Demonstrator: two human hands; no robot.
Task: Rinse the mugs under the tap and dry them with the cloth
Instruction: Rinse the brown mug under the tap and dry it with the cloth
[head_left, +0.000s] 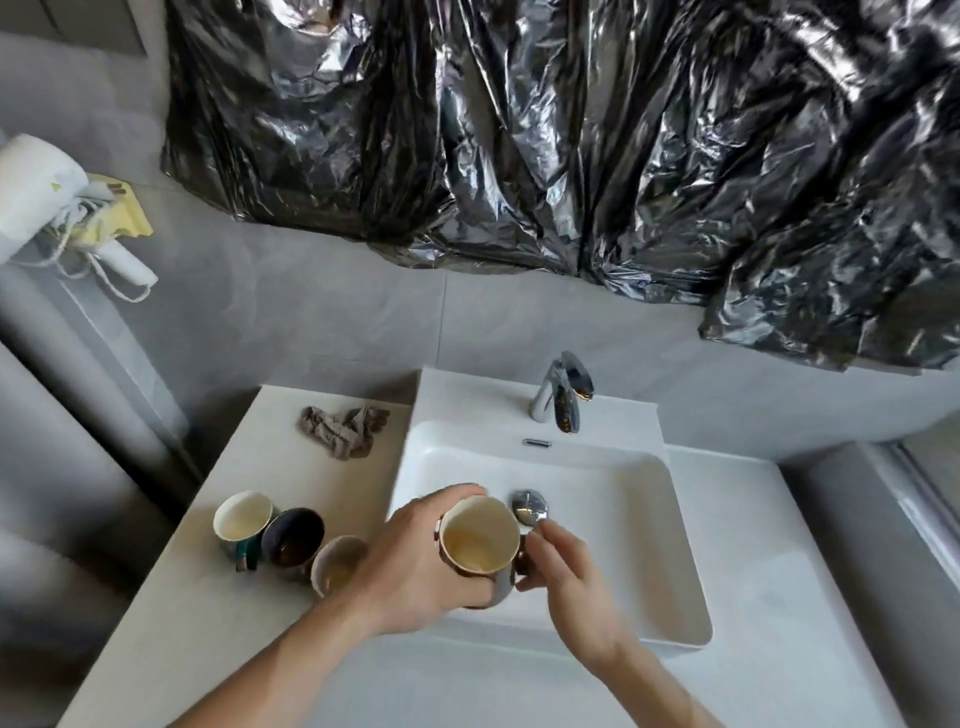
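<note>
Four mugs in all: three wait on the counter at nine o'clock, while the left hand (415, 566) wraps the cream mug (480, 540) over the basin (623, 519). Right hand (566, 577) seemingly pinches its handle. Rinsing hasn't begun; next, carry it toward the tap (563, 397) at twelve.

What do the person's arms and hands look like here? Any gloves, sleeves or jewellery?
Both are bare. The left hand and the right hand wear no gloves, and no ring, watch or bracelet shows. No sleeve covers either forearm as far as the picture's lower edge.
</note>
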